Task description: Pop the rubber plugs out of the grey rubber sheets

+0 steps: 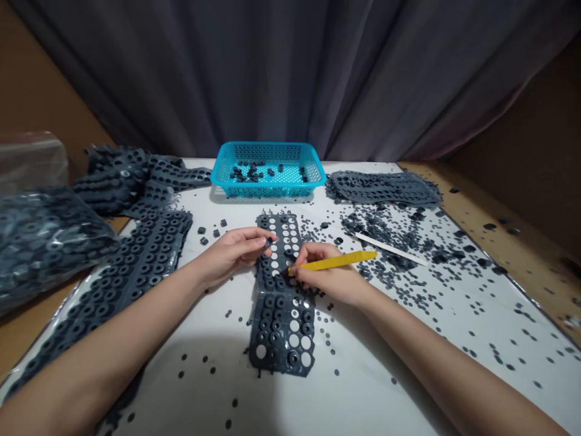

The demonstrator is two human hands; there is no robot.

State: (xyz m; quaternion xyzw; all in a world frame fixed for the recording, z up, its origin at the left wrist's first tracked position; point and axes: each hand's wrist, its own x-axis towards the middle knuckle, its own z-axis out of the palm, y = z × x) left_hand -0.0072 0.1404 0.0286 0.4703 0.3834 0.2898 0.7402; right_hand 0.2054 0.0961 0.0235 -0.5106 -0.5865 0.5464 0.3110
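Note:
A dark rubber sheet (285,303) lies lengthwise before me, with rows of round holes and several ring-shaped parts still joined to it. White table shows through its holes. My left hand (242,249) is at the sheet's upper left edge, thumb and forefinger pinched on a small black rubber piece (267,243). From the right, my right hand (324,275) grips a yellow-handled tool (340,261) like a pen. Its dark tip points left and touches or hovers just over the sheet's middle; the exact kind of tip is too small to tell.
Behind the sheet stands a blue basket (269,191) holding small black pieces. On the left are a ring-covered sheet (149,242) and a plastic bag of rings (49,242). At right lie a punched sheet (385,189), a white stick (391,249) and scattered black discs (385,272).

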